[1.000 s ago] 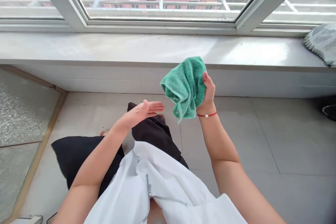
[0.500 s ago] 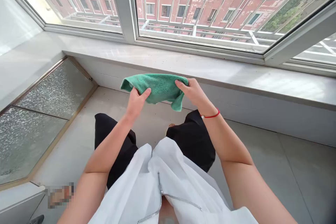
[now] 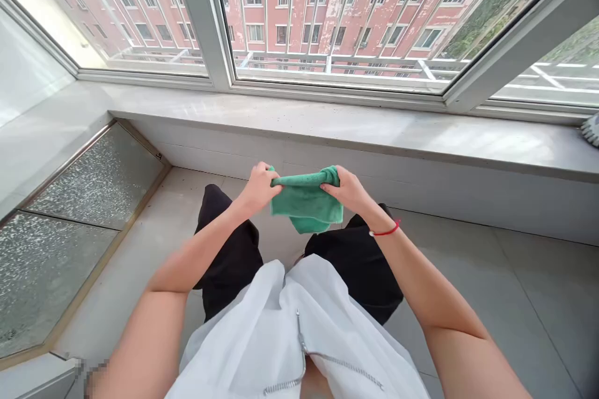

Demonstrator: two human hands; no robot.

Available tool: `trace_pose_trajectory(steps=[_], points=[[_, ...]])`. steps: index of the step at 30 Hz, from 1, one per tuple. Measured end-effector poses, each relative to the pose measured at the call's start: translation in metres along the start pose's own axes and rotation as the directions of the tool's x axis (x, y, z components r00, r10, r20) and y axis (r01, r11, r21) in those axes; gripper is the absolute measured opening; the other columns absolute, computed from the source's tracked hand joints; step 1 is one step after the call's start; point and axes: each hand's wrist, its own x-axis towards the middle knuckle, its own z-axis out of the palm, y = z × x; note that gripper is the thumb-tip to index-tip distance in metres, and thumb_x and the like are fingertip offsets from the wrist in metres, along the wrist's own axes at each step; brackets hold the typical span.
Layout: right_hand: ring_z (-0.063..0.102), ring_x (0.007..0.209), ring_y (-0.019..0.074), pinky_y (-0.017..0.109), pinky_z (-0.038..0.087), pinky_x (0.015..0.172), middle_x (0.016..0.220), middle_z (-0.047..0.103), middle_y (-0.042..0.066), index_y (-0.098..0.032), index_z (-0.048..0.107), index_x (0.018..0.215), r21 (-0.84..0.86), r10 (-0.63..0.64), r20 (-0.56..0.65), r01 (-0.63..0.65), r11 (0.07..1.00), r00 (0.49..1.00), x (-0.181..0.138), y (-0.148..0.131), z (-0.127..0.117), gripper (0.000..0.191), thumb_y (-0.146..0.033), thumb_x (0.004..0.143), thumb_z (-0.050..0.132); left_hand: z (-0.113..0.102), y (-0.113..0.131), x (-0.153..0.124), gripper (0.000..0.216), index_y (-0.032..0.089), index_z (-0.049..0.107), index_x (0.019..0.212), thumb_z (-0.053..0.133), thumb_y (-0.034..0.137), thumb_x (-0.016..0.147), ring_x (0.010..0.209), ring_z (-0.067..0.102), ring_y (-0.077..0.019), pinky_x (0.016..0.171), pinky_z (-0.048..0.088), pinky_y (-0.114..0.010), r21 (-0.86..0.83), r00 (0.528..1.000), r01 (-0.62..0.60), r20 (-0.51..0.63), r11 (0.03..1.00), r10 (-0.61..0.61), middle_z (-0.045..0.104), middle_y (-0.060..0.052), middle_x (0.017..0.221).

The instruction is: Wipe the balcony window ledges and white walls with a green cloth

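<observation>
A green cloth (image 3: 306, 198) is stretched between my two hands, in front of my knees and a little below the window sill. My left hand (image 3: 260, 188) grips its left end, fingers curled over the top edge. At the other end my right hand (image 3: 347, 190) pinches the bunched corner, thumb in front; a red string bracelet is on that wrist. The upper edge looks rolled or folded over, and the rest hangs down loosely. Part of the left end is hidden behind my left hand.
A pale window sill (image 3: 299, 120) runs across ahead, under framed windows with white bars outside. To the left stands a cabinet with textured glass panels (image 3: 88, 181). Light floor tiles (image 3: 486, 299) lie around my legs. A grey ribbed object (image 3: 591, 129) sits at the sill's right end.
Both hands have come lower and closer to me with the cloth. My left hand has shifted right and now grips over the top edge; the cloth's upper edge has become rolled and its span narrower.
</observation>
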Motion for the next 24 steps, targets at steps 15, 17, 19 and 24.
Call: trace_pose_trajectory(steps=[15,17,19,24], points=[[0.018,0.168,0.0496,0.084,0.011,0.131,0.183,0.03,0.016,-0.025,0.059,0.163,-0.434,-0.272,0.206,0.337,0.835,0.94,0.231,-0.074,0.067,0.061,-0.044,0.106,0.07,-0.04,-0.034,0.121,0.054,0.007,0.056,0.151,0.061,0.02,0.099,0.155,0.053,-0.0353,0.134,0.039,-0.054,-0.157,0.938,-0.124,-0.342,0.98,0.064,0.059,-0.029,0.157],[0.018,0.171,0.0494,0.081,0.011,0.134,0.184,0.027,0.014,-0.026,0.052,0.171,-0.533,-0.271,0.302,0.397,0.747,0.914,0.24,-0.059,0.094,0.069,-0.052,0.108,0.063,-0.015,-0.049,0.091,0.046,0.011,0.061,0.146,0.058,0.023,0.101,0.154,0.054,-0.0347,0.133,0.042,-0.056,-0.172,0.979,-0.162,-0.148,0.972,0.137,0.059,-0.025,0.158],[0.012,0.174,0.048,0.079,0.014,0.136,0.187,0.015,0.013,-0.026,0.035,0.181,-0.631,-0.253,0.371,0.443,0.637,0.893,0.26,-0.057,0.113,0.077,-0.062,0.113,0.046,-0.001,-0.054,0.068,0.048,0.015,0.06,0.152,0.057,0.026,0.106,0.16,0.048,-0.0321,0.134,0.042,-0.054,-0.162,0.971,-0.176,0.132,0.971,0.198,0.051,-0.021,0.169],[0.016,0.174,0.0432,0.075,0.022,0.137,0.187,0.015,0.012,-0.027,0.029,0.182,-0.63,-0.296,0.47,0.551,0.548,0.832,0.34,-0.118,0.166,0.07,-0.056,0.119,0.03,0.007,-0.045,0.057,0.048,0.018,0.06,0.155,0.065,0.026,0.107,0.15,0.059,-0.0299,0.126,0.052,-0.046,0.022,0.771,-0.361,0.569,0.932,0.286,0.06,-0.014,0.162]])
